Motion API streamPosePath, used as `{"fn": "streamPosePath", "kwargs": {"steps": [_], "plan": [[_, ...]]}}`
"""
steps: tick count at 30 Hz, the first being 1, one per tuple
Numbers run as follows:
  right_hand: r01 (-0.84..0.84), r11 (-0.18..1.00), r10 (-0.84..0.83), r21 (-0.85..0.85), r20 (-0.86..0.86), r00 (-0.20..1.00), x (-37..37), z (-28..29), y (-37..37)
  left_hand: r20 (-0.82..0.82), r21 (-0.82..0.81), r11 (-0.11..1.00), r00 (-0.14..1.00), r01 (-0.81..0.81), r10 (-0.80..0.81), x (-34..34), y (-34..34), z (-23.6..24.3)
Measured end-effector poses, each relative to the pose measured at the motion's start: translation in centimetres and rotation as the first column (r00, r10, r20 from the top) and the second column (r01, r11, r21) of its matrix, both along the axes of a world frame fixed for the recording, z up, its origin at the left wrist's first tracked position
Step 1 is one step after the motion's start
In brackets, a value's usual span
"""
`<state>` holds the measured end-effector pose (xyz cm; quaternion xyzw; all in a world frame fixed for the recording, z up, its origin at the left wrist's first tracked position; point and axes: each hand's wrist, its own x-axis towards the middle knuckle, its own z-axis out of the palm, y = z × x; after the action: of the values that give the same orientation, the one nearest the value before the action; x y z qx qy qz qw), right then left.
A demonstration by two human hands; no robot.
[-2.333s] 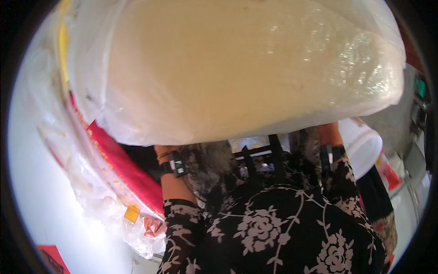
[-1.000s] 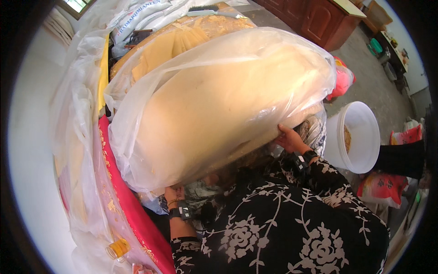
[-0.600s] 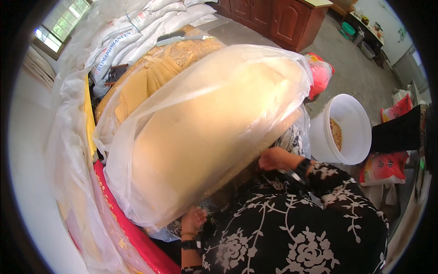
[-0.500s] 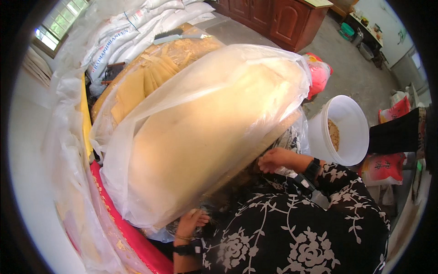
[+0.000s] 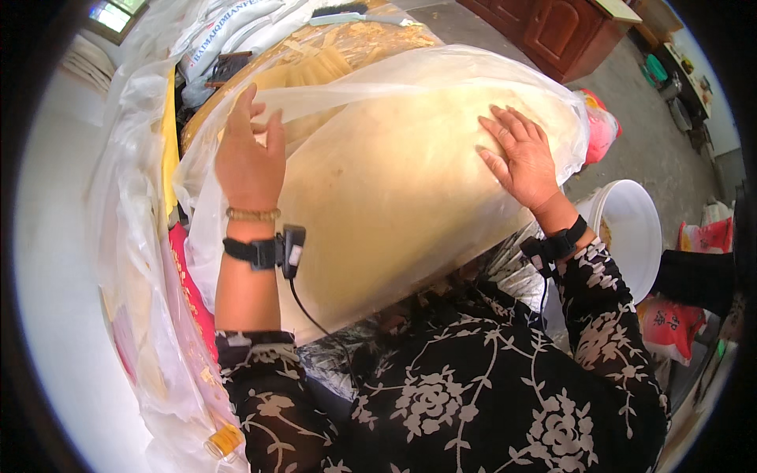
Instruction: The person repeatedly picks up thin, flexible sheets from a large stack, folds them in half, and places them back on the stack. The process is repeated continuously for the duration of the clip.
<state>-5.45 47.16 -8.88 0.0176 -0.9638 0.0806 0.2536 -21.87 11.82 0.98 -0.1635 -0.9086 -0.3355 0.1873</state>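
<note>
A big pale stack of thin sheets, wrapped in a clear plastic bag [image 5: 410,181], is lying tilted in front of the person, on top of other bagged yellowish sheets [image 5: 331,55] and just beside a red package [image 5: 189,284] at its left edge. The left hand [image 5: 251,154] is pressing on the upper left part of the bag with its fingers loosely spread, and the right hand [image 5: 520,158] is lying flat on the upper right part, fingers spread too; neither is pinching the plastic. I judge that the bundle is already set down on the pile, and only pressing or settling it in place is remaining. A white bucket [image 5: 631,236] is standing near on the right, on the grey floor [image 5: 631,150].
</note>
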Motion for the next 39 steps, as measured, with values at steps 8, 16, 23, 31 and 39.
{"fn": "streamPosePath", "kwargs": {"steps": [8, 16, 23, 31, 39], "plan": [[-0.053, 0.952, 0.034, -0.3, -0.07, 0.997, -1.7, -0.4, 1.3, 0.222, -0.558, 0.743, 0.929, 0.37, -0.296, -5.8, 1.1, -5.3], [0.234, 0.957, -0.24, -0.173, -0.015, 0.971, -2.7, -0.6, 4.5, 0.105, -0.717, 0.697, 0.989, 0.001, 0.106, -13.9, -1.5, -13.8], [0.481, 0.861, -0.402, -0.167, 0.356, 0.844, -3.7, -0.9, 8.9, -0.471, -0.446, 0.882, 0.878, -0.152, -0.087, -4.4, 6.3, -8.9], [0.62, 0.654, -0.39, -0.434, 0.509, 0.767, -5.3, -6.1, 18.6, 0.098, -0.543, 0.729, 0.894, 0.417, -0.438, 0.6, 6.1, -9.1], [0.64, 0.416, -0.616, -0.646, 0.317, 0.721, 2.9, -11.7, 24.5, 0.295, -0.402, 0.807, 0.896, 0.433, -0.333, -5.8, 6.0, -12.0]]}}
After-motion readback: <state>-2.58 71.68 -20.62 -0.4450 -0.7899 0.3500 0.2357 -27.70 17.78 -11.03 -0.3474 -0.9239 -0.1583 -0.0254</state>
